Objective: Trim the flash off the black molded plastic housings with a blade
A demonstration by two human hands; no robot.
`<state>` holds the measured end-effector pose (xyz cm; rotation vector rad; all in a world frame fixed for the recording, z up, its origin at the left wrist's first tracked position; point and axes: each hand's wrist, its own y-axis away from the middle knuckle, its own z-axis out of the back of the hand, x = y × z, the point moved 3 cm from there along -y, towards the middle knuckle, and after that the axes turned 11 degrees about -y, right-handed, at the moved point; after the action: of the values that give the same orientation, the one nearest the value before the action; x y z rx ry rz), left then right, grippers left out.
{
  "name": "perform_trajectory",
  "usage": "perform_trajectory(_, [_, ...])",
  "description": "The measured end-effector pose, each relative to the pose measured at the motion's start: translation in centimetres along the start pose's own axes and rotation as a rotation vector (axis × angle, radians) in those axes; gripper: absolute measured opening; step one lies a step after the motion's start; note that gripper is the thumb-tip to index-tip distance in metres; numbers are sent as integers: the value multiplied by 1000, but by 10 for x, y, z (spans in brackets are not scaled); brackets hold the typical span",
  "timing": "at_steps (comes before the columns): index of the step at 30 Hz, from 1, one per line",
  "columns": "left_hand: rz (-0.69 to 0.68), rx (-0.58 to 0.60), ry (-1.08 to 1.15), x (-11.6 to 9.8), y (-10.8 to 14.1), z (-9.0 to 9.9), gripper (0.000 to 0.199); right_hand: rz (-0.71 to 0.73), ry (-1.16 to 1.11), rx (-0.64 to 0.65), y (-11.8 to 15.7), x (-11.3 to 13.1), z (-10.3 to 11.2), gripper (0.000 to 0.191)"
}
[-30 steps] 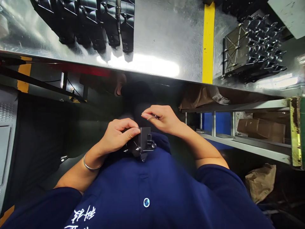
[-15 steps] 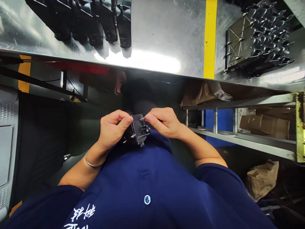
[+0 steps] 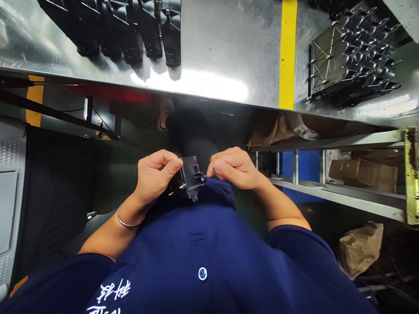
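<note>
A small black plastic part (image 3: 190, 172) with metal pins is held in front of the dark blue shirt. My left hand (image 3: 159, 174) pinches its upper left edge between thumb and fingers. Just right of the part, a small gap away, is my right hand (image 3: 232, 168). Its fingers are curled in, with thumb and index finger close together. Whatever lies between those fingertips, if anything, is hidden.
A metal table (image 3: 229, 52) spans the top, its front edge beyond my hands. It carries a row of black parts (image 3: 127, 30) on the left, yellow tape (image 3: 288, 56) and stacked black parts (image 3: 353, 56) on the right. Right below stands a metal rack (image 3: 334, 194) near cardboard boxes (image 3: 363, 172).
My right hand has moved a little right, off the black part. The thin metal piece seen at its fingertips no longer shows. My left hand has kept its grip.
</note>
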<state>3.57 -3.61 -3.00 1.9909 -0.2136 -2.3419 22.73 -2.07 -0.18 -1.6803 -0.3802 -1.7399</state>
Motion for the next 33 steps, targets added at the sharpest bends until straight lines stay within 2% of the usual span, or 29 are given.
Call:
perform_trajectory(2, [-5,-4,-13,1,-1,1,42,70,116,-62,0,1,-2,39])
perform_trajectory(6, [-3,-1,-31,1,0,1,44,128,269,-33,-1,-1,-10,39])
perform_trajectory(12, [42,-1,15,1,0,0,43,185,330,-100,0,3,-9,35])
perform_trajectory(16, [54,-5,35,2,0,1,41,192,376,-90,0,4,-10,37])
perform_trajectory(23, [63,14,34,2,1,-2,41,92,235,-17,1,1,-9,41])
perform_trajectory(28, [77,19,51,1,0,-1,42,172,326,-115,2,3,-7,35])
perform_trajectory(30, [83,21,44,1,-1,-1,42,189,345,-108,2,4,-9,34])
perform_trajectory(33, [69,18,23,-1,0,-1,44,113,293,-46,1,2,-9,39])
